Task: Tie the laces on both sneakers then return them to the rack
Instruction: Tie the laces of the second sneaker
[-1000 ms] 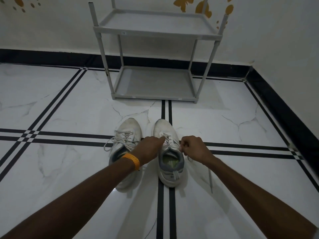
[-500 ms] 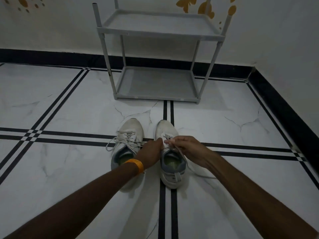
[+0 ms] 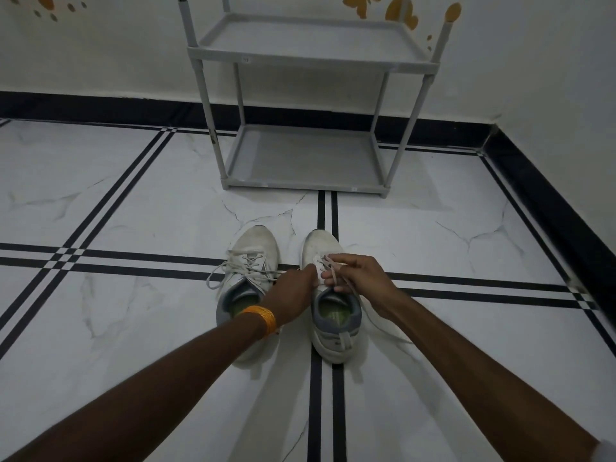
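Note:
Two white sneakers stand side by side on the floor, toes pointing away from me. The left sneaker [image 3: 251, 255] has a tied bow with loops hanging to its left. My left hand [image 3: 293, 288], with an orange bangle on the wrist, pinches a lace at the tongue of the right sneaker [image 3: 335, 325]. My right hand [image 3: 358, 276] holds the other lace of that sneaker, looped over its fingers. One loose lace end trails on the floor to the right. The grey two-shelf rack [image 3: 310, 58] stands beyond the sneakers, both shelves bare.
The rack stands against a white wall with a black skirting [image 3: 100, 106]. A second wall with black skirting [image 3: 550, 201] runs along the right side. The floor is white marble tile with black double lines.
My right hand has moved left and forward over the right sneaker's tongue, carrying its lace toward my left hand. The left hand has stayed almost in place.

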